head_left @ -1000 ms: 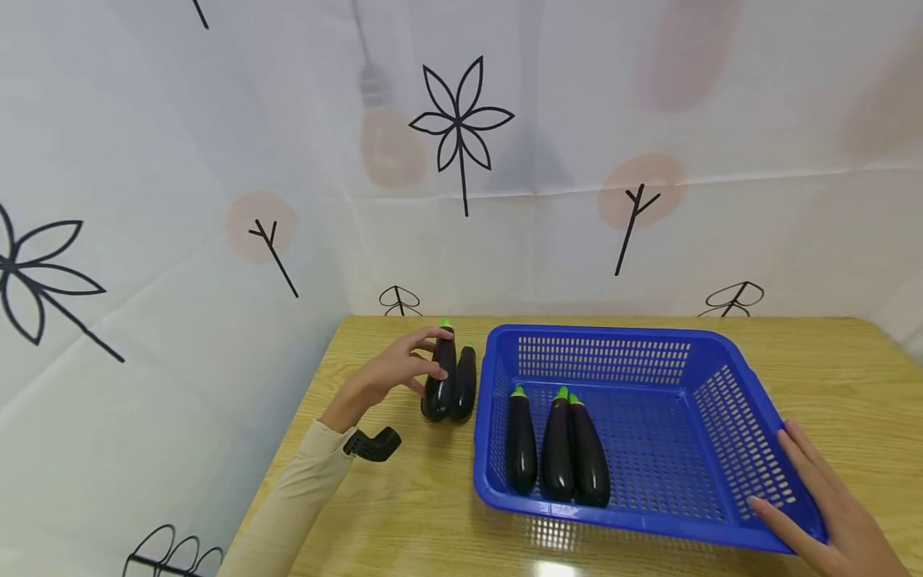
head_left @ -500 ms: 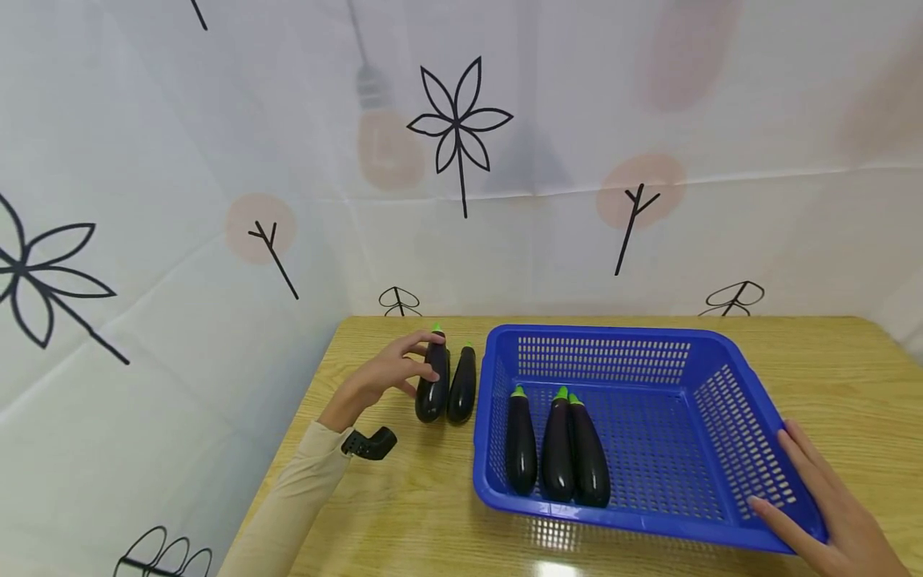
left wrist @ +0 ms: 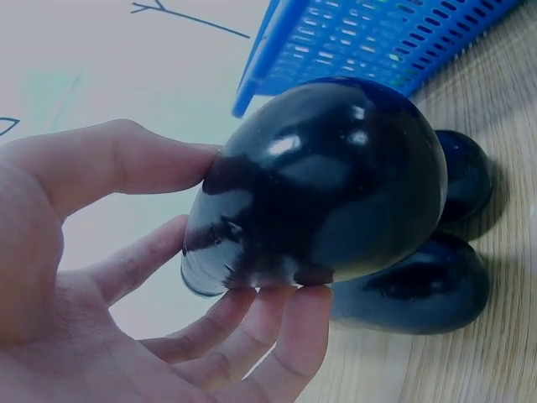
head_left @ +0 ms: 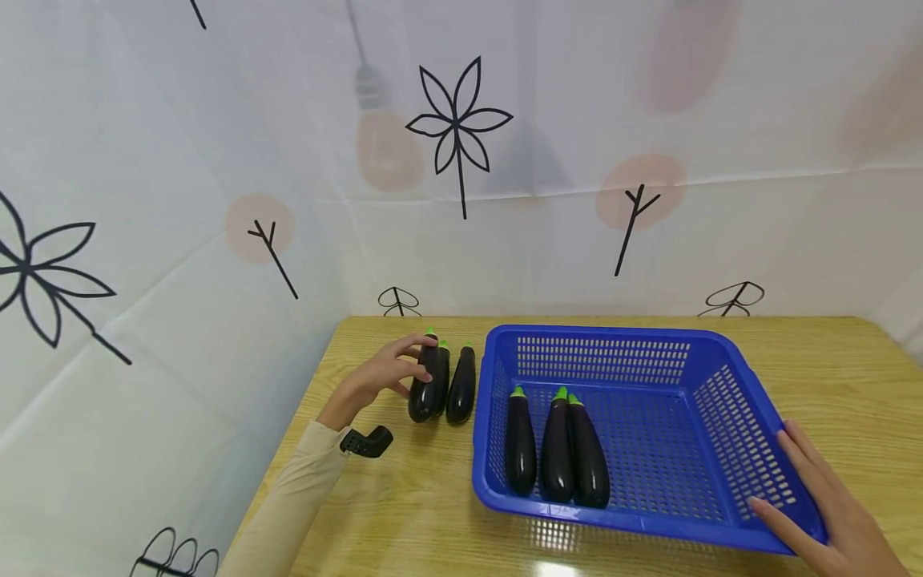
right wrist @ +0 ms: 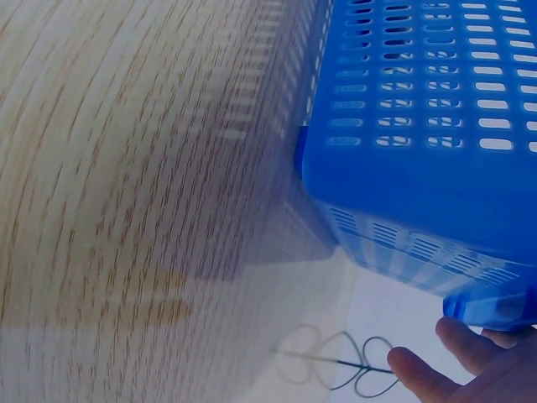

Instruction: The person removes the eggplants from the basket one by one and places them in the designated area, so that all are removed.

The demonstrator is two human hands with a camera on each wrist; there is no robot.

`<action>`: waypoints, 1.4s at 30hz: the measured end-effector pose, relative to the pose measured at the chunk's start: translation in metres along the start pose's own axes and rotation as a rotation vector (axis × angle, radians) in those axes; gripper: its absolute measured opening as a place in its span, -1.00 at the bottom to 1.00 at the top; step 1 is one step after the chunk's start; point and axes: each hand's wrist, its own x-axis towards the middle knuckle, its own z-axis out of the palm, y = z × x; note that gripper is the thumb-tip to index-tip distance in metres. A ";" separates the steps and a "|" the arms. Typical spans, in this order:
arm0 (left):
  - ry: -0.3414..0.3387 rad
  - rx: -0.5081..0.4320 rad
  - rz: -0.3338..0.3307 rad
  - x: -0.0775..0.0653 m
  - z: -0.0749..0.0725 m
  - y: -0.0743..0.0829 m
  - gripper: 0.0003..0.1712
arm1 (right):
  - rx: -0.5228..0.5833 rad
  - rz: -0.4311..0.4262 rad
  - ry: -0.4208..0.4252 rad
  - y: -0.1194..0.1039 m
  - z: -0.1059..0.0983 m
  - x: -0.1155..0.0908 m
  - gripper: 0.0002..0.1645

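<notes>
So, closest to the camera, bottom right, there's the right hand (head_left: 840,513) on the side of a blue basket (head_left: 620,519): fingers pretty straight and spread, thumb over the rim, nothing wrapped up in that hand as far as I can see. Bottom left is a beige sleeve (head_left: 288,505) with a black wrist device (head_left: 366,441). In the left part of the basket lie three eggplants (head_left: 558,453), green stem ends facing away, the right two leaning together at the top.

Bit further out, left of the basket, the left hand (head_left: 385,373) has a held eggplant (head_left: 421,401) pinched between thumb and fingertips, opened about as wide as the thing is thick. Can't tell if its fat end touches the wooden table (head_left: 404,489). Just right of it is a middle eggplant (head_left: 441,377), then an outer eggplant (head_left: 462,389) near the basket wall. Way at the back hangs white cloth (head_left: 534,256) with black line-drawn plants.
</notes>
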 end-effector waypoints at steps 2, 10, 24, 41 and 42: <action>0.002 0.004 -0.002 0.000 -0.001 -0.001 -0.35 | 0.000 0.002 -0.001 0.000 0.000 0.000 0.12; 0.001 0.026 -0.009 0.001 -0.004 -0.004 -0.36 | 0.000 0.007 -0.001 -0.001 -0.001 0.000 0.11; 0.013 0.078 -0.050 0.011 -0.015 -0.017 -0.38 | 0.004 0.016 -0.013 0.000 -0.002 0.000 0.11; -0.006 0.156 -0.082 0.033 -0.028 -0.028 -0.33 | 0.012 0.016 -0.017 -0.001 -0.003 -0.001 0.10; -0.005 0.158 -0.086 0.034 -0.029 -0.028 -0.33 | 0.011 0.018 -0.018 -0.001 -0.003 0.000 0.10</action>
